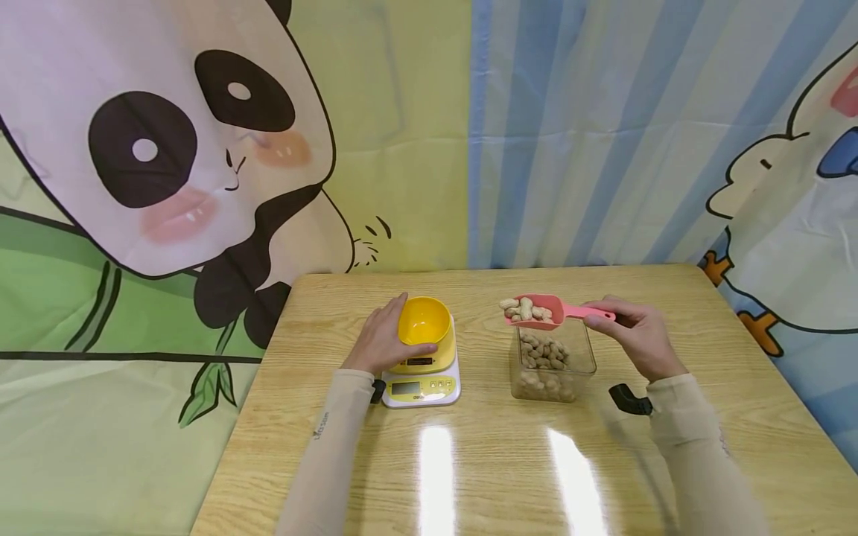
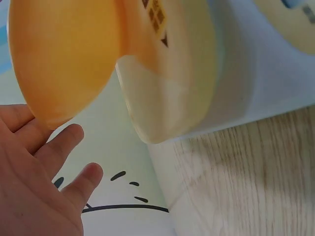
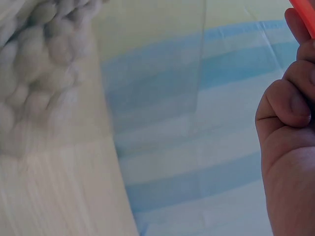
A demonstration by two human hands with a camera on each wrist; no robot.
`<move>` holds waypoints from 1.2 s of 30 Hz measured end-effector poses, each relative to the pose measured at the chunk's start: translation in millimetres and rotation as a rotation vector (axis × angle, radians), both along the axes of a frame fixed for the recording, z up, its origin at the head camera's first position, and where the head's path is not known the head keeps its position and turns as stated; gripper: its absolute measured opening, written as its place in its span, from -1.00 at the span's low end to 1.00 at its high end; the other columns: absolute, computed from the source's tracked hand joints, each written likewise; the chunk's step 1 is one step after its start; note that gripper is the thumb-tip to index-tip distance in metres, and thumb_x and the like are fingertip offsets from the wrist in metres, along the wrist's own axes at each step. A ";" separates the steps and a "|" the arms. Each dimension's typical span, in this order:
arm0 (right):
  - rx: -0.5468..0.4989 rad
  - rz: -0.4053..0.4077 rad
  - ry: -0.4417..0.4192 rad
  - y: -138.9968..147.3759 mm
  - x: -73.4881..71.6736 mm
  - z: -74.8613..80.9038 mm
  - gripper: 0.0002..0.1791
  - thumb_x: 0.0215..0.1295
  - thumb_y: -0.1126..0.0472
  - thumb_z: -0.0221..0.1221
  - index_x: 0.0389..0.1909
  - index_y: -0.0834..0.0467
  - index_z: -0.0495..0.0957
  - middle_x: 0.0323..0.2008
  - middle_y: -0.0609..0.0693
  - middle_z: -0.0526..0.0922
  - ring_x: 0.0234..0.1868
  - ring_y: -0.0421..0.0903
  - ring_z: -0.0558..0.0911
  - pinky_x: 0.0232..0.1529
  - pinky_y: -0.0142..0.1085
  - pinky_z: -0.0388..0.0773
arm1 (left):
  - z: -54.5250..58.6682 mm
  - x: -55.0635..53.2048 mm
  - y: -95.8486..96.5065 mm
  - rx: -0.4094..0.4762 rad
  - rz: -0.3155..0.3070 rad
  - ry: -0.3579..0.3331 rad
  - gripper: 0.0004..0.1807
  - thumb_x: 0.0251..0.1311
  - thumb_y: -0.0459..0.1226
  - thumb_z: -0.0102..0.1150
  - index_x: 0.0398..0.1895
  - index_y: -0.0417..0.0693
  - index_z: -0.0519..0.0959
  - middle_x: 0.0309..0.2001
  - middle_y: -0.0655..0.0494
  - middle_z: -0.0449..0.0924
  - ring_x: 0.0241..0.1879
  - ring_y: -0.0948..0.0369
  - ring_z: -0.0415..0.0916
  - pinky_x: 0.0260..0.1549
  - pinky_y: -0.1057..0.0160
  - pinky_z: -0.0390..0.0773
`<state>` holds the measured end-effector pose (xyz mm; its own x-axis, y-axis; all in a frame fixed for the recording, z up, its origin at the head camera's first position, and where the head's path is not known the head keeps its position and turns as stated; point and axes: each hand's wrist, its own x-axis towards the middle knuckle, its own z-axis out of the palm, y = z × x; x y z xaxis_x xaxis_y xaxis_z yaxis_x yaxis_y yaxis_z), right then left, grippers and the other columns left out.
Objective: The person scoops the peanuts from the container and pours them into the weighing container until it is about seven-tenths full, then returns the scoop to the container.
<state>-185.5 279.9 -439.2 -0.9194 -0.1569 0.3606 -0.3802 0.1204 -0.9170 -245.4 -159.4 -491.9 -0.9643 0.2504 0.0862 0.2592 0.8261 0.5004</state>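
Holding the pink plastic scoop (image 1: 553, 304) level matters most, since tan unshelled peanuts (image 1: 526, 307) lie right up at its open lip above the clear, straight-sided plastic container (image 1: 583, 361). Our right hand (image 1: 635, 335) pinches it by the handle; we'd do well to move slowly, without tipping. Our left hand (image 1: 384, 336) spans the round yellow bowl (image 1: 425, 320) on the white-and-yellow digital scale (image 1: 439, 397); how firmly, we can't quite tell. Light, steady contact should stop the bowl sliding.
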 end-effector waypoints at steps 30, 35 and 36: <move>-0.060 0.147 0.031 -112.4 -61.5 38.1 -0.77 0.35 0.29 0.32 -0.03 0.27 0.73 -0.35 0.01 0.62 -0.47 -0.10 0.34 -0.41 -0.36 0.42 | -5.9 -2.0 1.5 0.049 0.026 -0.003 0.33 -0.17 0.44 0.39 0.63 0.09 0.05 0.54 0.07 0.18 0.43 -0.10 0.22 0.39 -0.22 0.21; -0.033 0.158 -0.003 -127.1 -73.1 38.1 -0.75 0.34 0.23 0.35 -0.02 0.24 0.74 -0.30 0.03 0.68 -0.48 -0.08 0.29 -0.42 -0.34 0.36 | -7.6 -2.2 0.4 0.060 0.021 0.008 0.32 -0.17 0.41 0.42 0.64 0.11 0.04 0.53 0.08 0.20 0.39 -0.12 0.26 0.34 -0.24 0.29; -0.026 0.162 -0.006 -129.2 -75.4 38.2 -0.74 0.34 0.22 0.35 -0.02 0.24 0.74 -0.28 0.04 0.70 -0.48 -0.07 0.29 -0.41 -0.33 0.36 | -7.9 -2.3 0.3 0.059 0.022 0.010 0.32 -0.17 0.41 0.42 0.64 0.12 0.04 0.53 0.09 0.20 0.38 -0.12 0.27 0.32 -0.23 0.31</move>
<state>-260.9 150.7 -401.0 -0.8851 -0.2940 0.3608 -0.3871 0.0345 -0.9214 -247.7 -159.1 -499.7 -0.9686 0.2233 0.1096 0.2464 0.8010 0.5456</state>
